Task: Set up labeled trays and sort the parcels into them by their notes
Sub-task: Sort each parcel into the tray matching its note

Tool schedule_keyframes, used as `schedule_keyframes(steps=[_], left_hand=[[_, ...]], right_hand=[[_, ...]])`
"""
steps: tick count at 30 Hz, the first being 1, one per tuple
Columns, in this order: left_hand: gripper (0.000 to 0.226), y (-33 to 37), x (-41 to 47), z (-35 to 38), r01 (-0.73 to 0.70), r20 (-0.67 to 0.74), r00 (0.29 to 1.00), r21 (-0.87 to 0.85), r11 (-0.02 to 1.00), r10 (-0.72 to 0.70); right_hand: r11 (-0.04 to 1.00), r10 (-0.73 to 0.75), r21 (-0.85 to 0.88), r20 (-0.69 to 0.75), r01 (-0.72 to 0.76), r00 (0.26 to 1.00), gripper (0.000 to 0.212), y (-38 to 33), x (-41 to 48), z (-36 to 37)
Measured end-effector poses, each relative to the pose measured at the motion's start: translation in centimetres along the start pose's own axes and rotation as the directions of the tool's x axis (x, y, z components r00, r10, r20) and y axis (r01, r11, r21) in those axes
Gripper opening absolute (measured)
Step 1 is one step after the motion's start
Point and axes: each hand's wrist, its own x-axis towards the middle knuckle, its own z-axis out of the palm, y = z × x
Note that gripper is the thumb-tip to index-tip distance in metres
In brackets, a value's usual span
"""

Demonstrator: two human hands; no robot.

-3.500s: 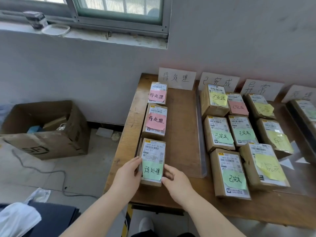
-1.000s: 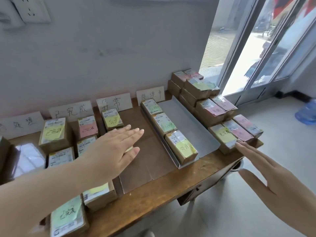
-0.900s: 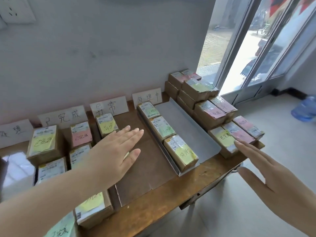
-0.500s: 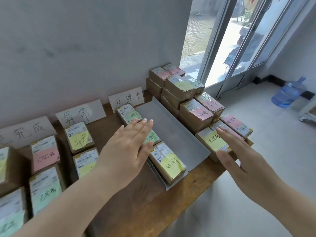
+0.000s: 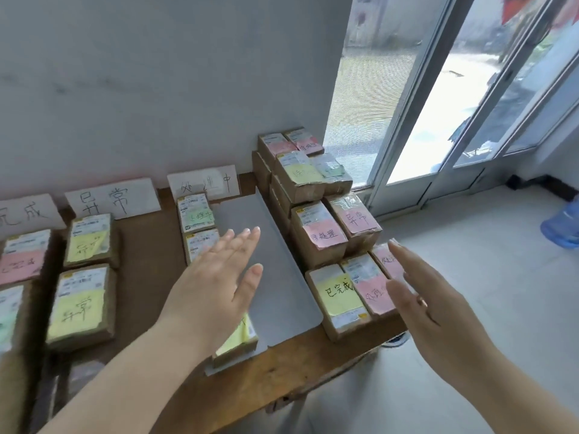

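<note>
A grey tray (image 5: 279, 296) lies on the wooden table (image 5: 260, 383), with three parcels in a column along its left side; the farthest has a green note (image 5: 195, 214). My left hand (image 5: 216, 286) hovers flat above that column, fingers straight, holding nothing. A pile of unsorted parcels (image 5: 316, 195) stands right of the tray. At its near end lies a parcel with a yellow note (image 5: 340, 296) and one with a pink note (image 5: 372, 286). My right hand (image 5: 429, 302) is open, fingers straight, just over the pink-note parcels at the table's right end.
White label cards (image 5: 203, 183) (image 5: 112, 198) lean against the wall behind the rows. Parcels with yellow notes (image 5: 78, 308) lie to the left. A glass door (image 5: 463, 89) and a blue water bottle (image 5: 564, 227) on the floor are at the right.
My view has turned right from the left-hand trays to the unsorted pile. Both hands let go of the green-note parcel and have moved right, open, toward the pile.
</note>
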Motion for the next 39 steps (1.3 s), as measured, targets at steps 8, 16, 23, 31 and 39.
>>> schedule_keyframes(steps=[8,16,23,31,39], left_hand=[[0.067,7.5,-0.8,5.0,0.182,-0.035,0.983,-0.003,0.983,-0.182],[0.070,8.2,-0.4,6.4,0.281,-0.003,0.959,0.110,0.953,-0.282],[0.079,4.7,3.0,5.6,0.330,0.001,0.943,0.090,0.940,-0.332],[0.057,3.2,7.8,6.9,0.251,0.058,0.963,0.160,0.955,-0.263],[0.079,1.9,12.1,7.1,0.223,0.101,0.961,0.271,0.936,-0.258]], right_hand=[[0.998,-0.041,0.052,0.119,0.035,0.992,0.035,6.9,1.5,-5.3],[0.989,-0.031,0.145,0.236,-0.004,0.971,0.059,8.8,4.0,-3.8],[0.996,-0.013,0.084,0.323,-0.015,0.946,0.053,7.1,6.9,-2.0],[0.994,0.027,0.098,0.281,-0.057,0.959,0.068,7.2,9.6,-0.7],[0.999,0.007,0.039,0.294,-0.020,0.956,0.048,7.4,15.8,-0.2]])
